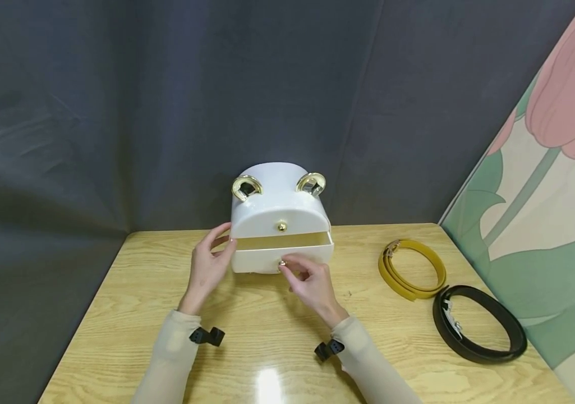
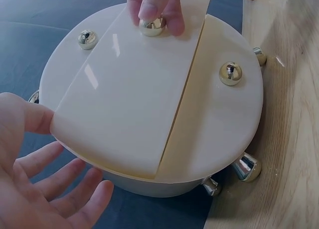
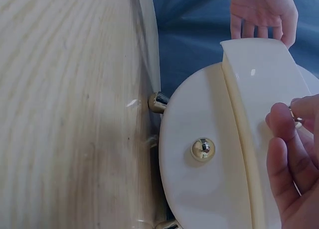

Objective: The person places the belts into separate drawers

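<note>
A white rounded box with gold trim stands toward the table's back. Its drawer is pulled partway out, and a gap shows above the drawer front. My right hand pinches the drawer's gold knob between thumb and fingers. At the drawer's left end is my left hand, its thumb at the front's edge and its other fingers spread loosely along the box's side. The right wrist view shows another gold knob on a section beside the drawer.
Right of the box, a coiled yellow belt and a coiled black belt lie on the wooden table. A dark curtain hangs behind, and a flower-patterned cloth borders the right side.
</note>
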`<state>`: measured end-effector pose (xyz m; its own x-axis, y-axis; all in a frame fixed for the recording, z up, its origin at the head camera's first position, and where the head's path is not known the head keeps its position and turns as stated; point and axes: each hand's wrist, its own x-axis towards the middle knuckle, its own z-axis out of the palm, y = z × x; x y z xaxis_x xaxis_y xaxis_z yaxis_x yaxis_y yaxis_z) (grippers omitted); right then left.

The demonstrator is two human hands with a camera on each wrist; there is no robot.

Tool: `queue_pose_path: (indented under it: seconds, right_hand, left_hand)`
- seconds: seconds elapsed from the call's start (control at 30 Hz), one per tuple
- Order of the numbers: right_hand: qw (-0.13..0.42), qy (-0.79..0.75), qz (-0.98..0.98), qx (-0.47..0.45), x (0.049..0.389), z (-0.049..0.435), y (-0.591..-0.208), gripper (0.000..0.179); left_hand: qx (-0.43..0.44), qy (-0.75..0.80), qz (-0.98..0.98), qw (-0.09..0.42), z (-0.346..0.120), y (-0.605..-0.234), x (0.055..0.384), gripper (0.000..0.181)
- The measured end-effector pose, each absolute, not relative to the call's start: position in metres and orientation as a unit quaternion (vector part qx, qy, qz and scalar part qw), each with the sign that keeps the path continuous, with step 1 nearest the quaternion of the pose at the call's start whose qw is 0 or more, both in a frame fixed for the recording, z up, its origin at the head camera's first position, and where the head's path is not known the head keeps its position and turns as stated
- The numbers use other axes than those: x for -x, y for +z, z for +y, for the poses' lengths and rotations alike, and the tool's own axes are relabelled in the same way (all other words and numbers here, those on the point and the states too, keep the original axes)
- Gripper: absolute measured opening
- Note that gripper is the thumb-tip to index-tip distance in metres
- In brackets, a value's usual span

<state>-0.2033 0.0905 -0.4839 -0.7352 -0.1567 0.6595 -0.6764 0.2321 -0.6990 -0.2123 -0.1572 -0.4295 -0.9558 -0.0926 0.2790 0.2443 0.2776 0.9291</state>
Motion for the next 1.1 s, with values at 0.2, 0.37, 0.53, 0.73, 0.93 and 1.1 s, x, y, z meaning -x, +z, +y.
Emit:
queue_pose_path:
  seconds: [0.2,0.37,0.53,0.73,0.93,1.1]
  right_hand:
    - [0.244,0.549,-0.742,-0.299,0.198,0.092,-0.485,0.016]
    - [0.241,0.550,-0.741,-0.299,0.193,0.094,-0.486,0.017]
    - [0.242,0.545,-0.742,-0.307,0.187,0.096,-0.487,0.019]
    - [0.247,0.547,-0.735,-0.316,0.183,0.098,-0.489,0.020]
    - [0.234,0.552,-0.736,-0.315,0.176,0.100,-0.487,0.021]
    - [0.231,0.549,-0.738,-0.318,0.172,0.099,-0.486,0.020]
  left_hand:
    - [0.049,-0.604,-0.784,0.137,-0.160,-0.430,0.213,0.042]
    - [0.052,-0.605,-0.783,0.134,-0.159,-0.429,0.212,0.044]
    - [0.049,-0.605,-0.784,0.133,-0.159,-0.429,0.211,0.044]
    - [0.046,-0.604,-0.785,0.132,-0.159,-0.429,0.211,0.044]
    - [0.046,-0.604,-0.785,0.134,-0.158,-0.428,0.211,0.044]
    - [0.045,-0.601,-0.787,0.135,-0.158,-0.428,0.210,0.044]
